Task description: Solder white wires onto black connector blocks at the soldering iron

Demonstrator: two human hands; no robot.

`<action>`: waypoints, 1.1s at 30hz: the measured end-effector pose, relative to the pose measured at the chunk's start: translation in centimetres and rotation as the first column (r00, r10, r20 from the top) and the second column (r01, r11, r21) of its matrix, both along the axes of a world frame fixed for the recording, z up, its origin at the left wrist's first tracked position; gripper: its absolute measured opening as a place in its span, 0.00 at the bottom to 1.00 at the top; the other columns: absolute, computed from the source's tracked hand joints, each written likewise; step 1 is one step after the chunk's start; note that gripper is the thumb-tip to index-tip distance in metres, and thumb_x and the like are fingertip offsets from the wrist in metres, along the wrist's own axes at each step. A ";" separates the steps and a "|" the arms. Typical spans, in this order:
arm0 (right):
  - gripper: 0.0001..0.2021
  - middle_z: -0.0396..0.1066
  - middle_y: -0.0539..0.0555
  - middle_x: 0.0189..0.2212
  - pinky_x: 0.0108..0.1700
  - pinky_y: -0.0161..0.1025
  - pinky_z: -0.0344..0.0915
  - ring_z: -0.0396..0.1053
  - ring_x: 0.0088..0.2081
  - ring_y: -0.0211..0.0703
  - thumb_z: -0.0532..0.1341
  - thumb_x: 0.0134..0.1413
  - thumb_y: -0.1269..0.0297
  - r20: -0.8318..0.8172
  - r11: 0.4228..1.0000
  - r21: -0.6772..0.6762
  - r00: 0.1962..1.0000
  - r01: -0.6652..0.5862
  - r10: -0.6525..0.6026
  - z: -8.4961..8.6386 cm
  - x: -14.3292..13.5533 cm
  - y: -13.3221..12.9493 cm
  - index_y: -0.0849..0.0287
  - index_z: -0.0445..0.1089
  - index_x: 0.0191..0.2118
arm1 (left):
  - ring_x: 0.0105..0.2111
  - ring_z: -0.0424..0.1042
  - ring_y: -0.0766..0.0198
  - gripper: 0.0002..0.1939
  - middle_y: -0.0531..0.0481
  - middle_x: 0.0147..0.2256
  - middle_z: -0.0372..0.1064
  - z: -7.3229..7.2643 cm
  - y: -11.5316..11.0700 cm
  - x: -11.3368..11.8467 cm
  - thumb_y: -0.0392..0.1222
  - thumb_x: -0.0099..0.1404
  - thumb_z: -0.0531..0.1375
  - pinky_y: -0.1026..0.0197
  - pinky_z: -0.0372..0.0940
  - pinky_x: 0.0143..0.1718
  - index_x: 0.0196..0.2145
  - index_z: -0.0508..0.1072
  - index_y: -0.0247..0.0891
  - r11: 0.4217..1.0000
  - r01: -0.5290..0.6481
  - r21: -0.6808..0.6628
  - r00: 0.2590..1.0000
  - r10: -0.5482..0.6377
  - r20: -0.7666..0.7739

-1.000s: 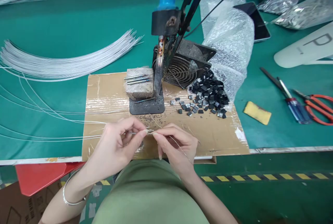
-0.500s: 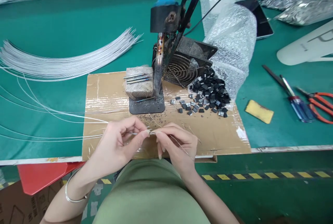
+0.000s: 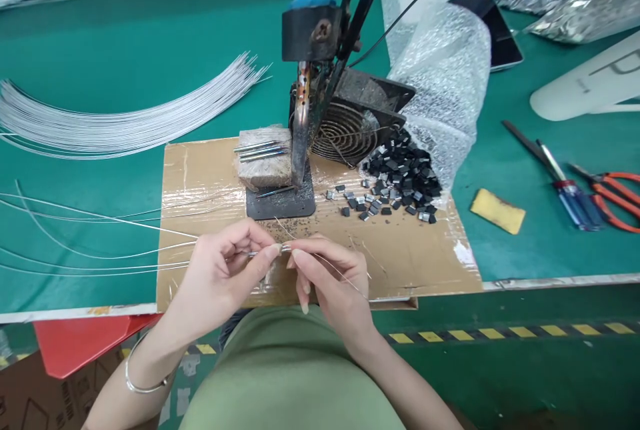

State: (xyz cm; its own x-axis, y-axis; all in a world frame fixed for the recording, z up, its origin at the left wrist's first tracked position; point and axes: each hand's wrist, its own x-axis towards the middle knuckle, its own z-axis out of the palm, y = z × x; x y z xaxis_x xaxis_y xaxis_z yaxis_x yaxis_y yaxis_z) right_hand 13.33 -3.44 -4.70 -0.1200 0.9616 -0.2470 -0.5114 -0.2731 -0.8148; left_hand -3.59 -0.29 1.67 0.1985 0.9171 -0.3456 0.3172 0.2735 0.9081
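My left hand [image 3: 227, 273] pinches thin white wires [image 3: 170, 265] that trail off to the left over the table. Fingertip to fingertip with it, my right hand [image 3: 333, 277] is closed in a pinch on the wire ends. A fine thin strand [image 3: 345, 277] runs across the right hand's fingers. Whatever small part sits between the fingertips is mostly hidden. Both hands are just above the cardboard sheet [image 3: 425, 257]. Behind them stands a soldering iron [image 3: 301, 117] with its tip over a small dark plate [image 3: 280, 205].
A block [image 3: 265, 173] carrying metal rods stands left of the iron, a fan [image 3: 345, 133] behind it. Small black connectors [image 3: 405, 170] are heaped at right, near bubble wrap [image 3: 440, 70]. Further right lie a sponge [image 3: 499, 211], screwdriver [image 3: 577, 203] and pliers [image 3: 617, 193]. A wire bundle [image 3: 135, 120] lies left.
Both hands have shifted slightly left, still pinching together. The loose wires trailing at left have swung, one now curving up with its end free. The view has moved a little.
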 end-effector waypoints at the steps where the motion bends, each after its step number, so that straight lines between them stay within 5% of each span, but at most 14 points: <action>1: 0.05 0.73 0.48 0.30 0.15 0.27 0.66 0.66 0.16 0.28 0.70 0.61 0.61 -0.009 1.000 -0.012 1.000 -0.004 0.004 0.1 0.0 0.0 0.51 0.85 0.40 | 0.26 0.62 0.70 0.09 0.53 0.27 0.69 0.0 0.0 0.0 0.43 0.70 0.63 0.68 0.56 0.25 0.33 0.75 0.36 1.000 0.000 0.011 1.000 0.000 -0.008; 33: 0.07 0.71 0.45 0.18 0.10 0.28 0.56 0.57 0.11 0.29 0.75 0.48 0.59 -0.143 0.973 -0.216 0.989 -0.077 0.046 1.0 0.3 0.9 0.56 0.81 0.29 | 0.23 0.54 0.70 0.09 0.56 0.24 0.62 0.0 -0.7 0.1 0.40 0.72 0.61 0.65 0.49 0.22 0.33 0.74 0.37 0.991 0.080 0.111 0.996 -0.073 -0.059</action>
